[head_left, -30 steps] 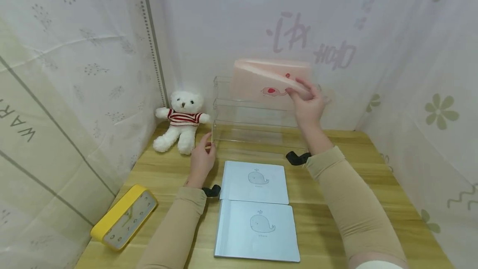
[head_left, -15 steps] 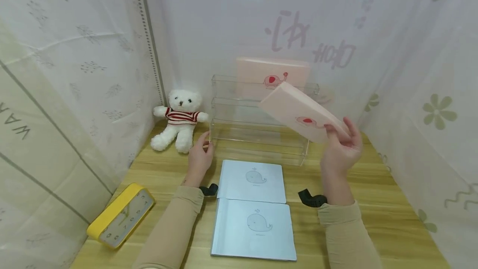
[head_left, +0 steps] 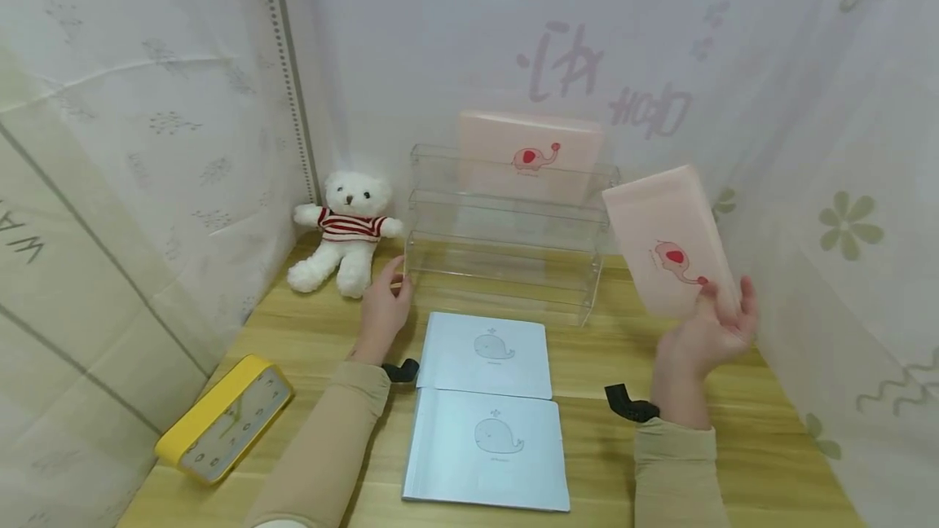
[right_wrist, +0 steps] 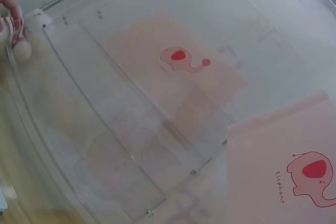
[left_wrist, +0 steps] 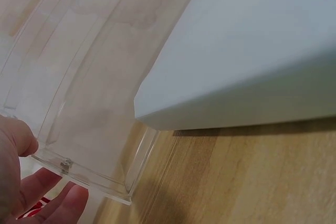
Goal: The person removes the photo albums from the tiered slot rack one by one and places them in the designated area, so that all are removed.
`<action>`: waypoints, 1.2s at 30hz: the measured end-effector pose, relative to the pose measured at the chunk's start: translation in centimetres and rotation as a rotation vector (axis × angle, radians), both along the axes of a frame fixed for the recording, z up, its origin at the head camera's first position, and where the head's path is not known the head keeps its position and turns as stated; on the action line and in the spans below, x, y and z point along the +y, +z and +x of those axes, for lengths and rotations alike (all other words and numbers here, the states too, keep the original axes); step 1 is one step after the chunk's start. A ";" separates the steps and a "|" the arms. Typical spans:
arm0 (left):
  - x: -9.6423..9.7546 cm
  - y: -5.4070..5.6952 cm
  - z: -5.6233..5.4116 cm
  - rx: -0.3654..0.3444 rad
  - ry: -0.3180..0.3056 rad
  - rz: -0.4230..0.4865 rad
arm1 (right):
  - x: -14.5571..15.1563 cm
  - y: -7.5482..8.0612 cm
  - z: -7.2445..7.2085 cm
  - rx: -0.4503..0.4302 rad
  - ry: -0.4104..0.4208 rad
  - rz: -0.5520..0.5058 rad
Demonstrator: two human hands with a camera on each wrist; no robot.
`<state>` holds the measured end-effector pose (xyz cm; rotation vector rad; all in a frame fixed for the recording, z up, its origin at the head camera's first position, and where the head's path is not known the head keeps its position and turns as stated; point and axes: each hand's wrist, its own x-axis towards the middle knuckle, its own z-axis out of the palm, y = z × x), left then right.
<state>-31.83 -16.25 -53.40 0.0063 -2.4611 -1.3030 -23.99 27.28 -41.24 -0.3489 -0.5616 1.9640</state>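
My right hand (head_left: 704,345) pinches a pink notebook (head_left: 667,243) with a red elephant on its cover, thumb in front, lifted to the right of the clear acrylic rack (head_left: 499,263). That notebook (right_wrist: 283,177) fills the lower right of the right wrist view, where the right hand is hidden. My left hand (head_left: 385,300) grips the rack's left side edge; in the left wrist view, the thumb and fingers of the left hand (left_wrist: 42,182) lie on either side of it. A second pink elephant notebook (head_left: 531,157) stands upright in the rack's top tier.
Two pale blue whale notebooks (head_left: 484,357) lie in front of the rack, one nearer than the other. A white teddy bear (head_left: 348,231) in a striped top sits left of the rack. A yellow clock (head_left: 223,418) lies at the front left. Patterned curtains (head_left: 455,31) enclose the table.
My right hand has drawn the pink notebook away from the rack's top tier, to the right and lower, turning it. The second pink notebook stayed in place. My left hand stays on the rack.
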 end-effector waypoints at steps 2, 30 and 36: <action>-0.1 0.0 0.0 -0.005 0.003 -0.005 | 0.9 -0.2 -0.1 -0.010 -0.006 -0.040; 0.0 0.0 -0.1 -0.003 -0.009 -0.012 | 4.0 -8.9 -4.6 -0.509 0.376 -0.170; 0.0 -0.1 0.0 0.020 0.004 -0.015 | 3.6 -9.8 -5.1 -0.569 0.407 -0.127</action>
